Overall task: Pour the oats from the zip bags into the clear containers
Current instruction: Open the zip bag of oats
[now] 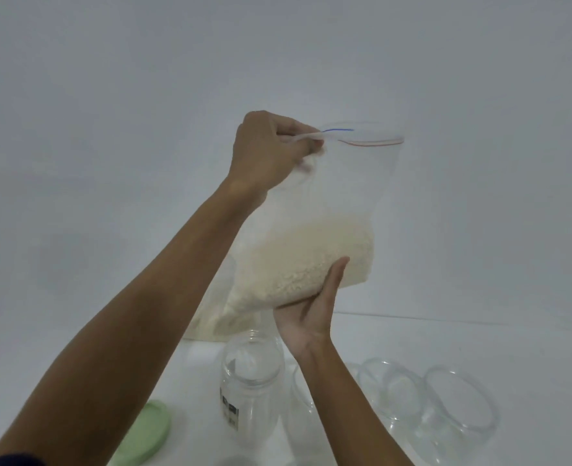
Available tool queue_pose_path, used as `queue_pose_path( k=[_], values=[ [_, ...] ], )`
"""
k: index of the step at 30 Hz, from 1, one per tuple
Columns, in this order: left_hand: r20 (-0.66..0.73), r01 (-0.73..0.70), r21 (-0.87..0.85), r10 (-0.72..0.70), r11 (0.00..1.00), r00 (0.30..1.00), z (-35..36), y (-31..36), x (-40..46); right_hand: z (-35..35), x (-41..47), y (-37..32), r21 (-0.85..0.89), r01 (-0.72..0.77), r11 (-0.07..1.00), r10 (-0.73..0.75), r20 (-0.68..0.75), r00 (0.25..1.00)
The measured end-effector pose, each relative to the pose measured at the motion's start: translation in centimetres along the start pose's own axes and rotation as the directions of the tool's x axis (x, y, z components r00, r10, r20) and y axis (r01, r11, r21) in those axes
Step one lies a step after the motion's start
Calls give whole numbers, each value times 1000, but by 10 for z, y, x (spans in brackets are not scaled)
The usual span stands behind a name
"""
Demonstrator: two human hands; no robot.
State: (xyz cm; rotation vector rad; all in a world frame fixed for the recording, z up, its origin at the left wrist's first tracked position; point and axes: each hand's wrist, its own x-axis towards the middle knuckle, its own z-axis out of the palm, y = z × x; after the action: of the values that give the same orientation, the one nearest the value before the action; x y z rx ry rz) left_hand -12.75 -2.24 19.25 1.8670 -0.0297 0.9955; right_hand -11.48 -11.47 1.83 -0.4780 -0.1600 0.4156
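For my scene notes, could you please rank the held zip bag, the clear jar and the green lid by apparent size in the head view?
1. Held zip bag
2. Clear jar
3. Green lid, partly cut off, so unsure

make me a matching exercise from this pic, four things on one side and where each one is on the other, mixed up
Things:
1. left hand
2. right hand
3. green lid
4. second bag

Places:
a. lies on the table, near left
b. under the held bag's bottom
c. pinches the held bag's top edge
d. on the table behind the jar

Pairs: 1-c, 2-b, 3-a, 4-d
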Motion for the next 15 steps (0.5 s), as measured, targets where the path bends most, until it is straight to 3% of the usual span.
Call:
queue_pose_path(
  k=[6,10,15],
  values=[
    [36,26,-55,-24,998,999,9,11,-20,-38,6,-33,-41,121,992,-115,142,983],
    [41,99,-61,-96,993,995,5,1,-33,-52,12,-69,-137,136,981,-94,278,956],
    [37,149,-114,-146,982,989,9,-16,-52,-62,13,-107,-230,89,969,-9,326,945]
  ],
)
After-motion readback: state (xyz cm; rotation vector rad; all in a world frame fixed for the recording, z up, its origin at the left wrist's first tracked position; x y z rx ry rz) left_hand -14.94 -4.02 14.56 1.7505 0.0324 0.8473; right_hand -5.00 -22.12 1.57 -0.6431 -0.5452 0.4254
